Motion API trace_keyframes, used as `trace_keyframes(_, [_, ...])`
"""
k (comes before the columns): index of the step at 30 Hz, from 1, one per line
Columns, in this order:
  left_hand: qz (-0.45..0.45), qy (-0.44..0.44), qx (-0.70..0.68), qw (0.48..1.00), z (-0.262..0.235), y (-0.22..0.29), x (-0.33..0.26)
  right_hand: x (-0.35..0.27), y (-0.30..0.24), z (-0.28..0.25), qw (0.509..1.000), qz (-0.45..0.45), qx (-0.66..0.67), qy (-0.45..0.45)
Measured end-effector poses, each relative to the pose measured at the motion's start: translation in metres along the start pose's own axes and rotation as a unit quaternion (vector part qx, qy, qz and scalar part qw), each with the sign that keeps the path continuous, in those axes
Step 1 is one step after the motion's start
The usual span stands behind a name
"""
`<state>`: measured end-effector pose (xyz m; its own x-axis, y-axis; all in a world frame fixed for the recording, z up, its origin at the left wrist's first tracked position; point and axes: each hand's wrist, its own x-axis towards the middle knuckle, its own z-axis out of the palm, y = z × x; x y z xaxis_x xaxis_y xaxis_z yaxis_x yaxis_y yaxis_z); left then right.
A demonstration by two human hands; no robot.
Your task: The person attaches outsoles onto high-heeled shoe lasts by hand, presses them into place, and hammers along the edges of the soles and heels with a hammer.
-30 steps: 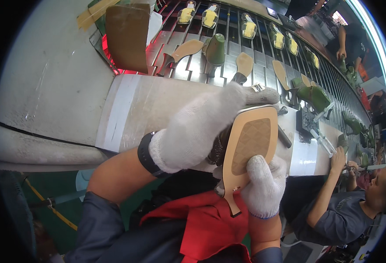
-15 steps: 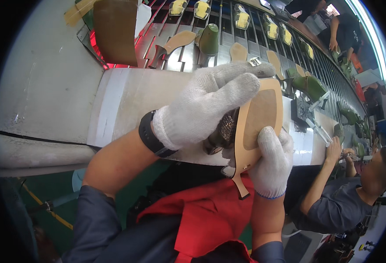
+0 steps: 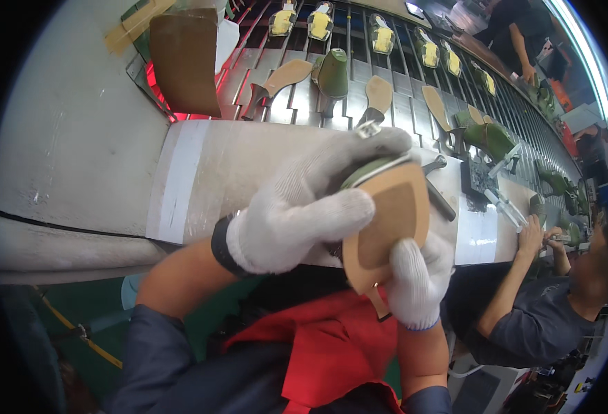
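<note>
A heeled shoe is held sole up over the bench, its tan sole [image 3: 393, 214] marked by a darker oval patch. Green material shows under the toe end, and the slim heel points toward me. My left hand [image 3: 297, 207], in a white knit glove, is closed round the toe end, its thumb on the sole's left edge. A small pale metallic-looking piece [image 3: 368, 129] sits on a finger of that glove. My right hand [image 3: 417, 283], gloved too, grips the right side near the heel, thumb on the sole. Most of the upper is hidden.
Beyond the bench [image 3: 242, 159], a slatted conveyor [image 3: 359, 76] carries a green shoe form [image 3: 333, 72], loose tan soles [image 3: 378, 93] and several yellow-filled clear pieces. Right of my hands lie a hammer [image 3: 443, 203] and a dark block [image 3: 475, 181]. A co-worker [image 3: 524, 310] sits at right.
The shoe has tilted and shifted a little toward me and left, so green now shows at its toe end. My left hand has moved with it. The hammer has come into sight.
</note>
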<state>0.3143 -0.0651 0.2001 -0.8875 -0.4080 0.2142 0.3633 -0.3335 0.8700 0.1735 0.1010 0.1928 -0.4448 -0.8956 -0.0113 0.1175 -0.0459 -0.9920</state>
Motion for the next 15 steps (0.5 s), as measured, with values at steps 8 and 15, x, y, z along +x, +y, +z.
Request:
trace_keyframes(8, [0.077, 0.073, 0.161, 0.981, 0.022, 0.001, -0.059, -0.028, 0.001, 0.015, 0.937, -0.222, -0.266, -0.039])
trace_keyframes(15, [0.067, 0.151, 0.231, 0.959, 0.033, 0.011, -0.075, -0.026, 0.006, 0.024, 0.931, -0.249, -0.259, -0.061])
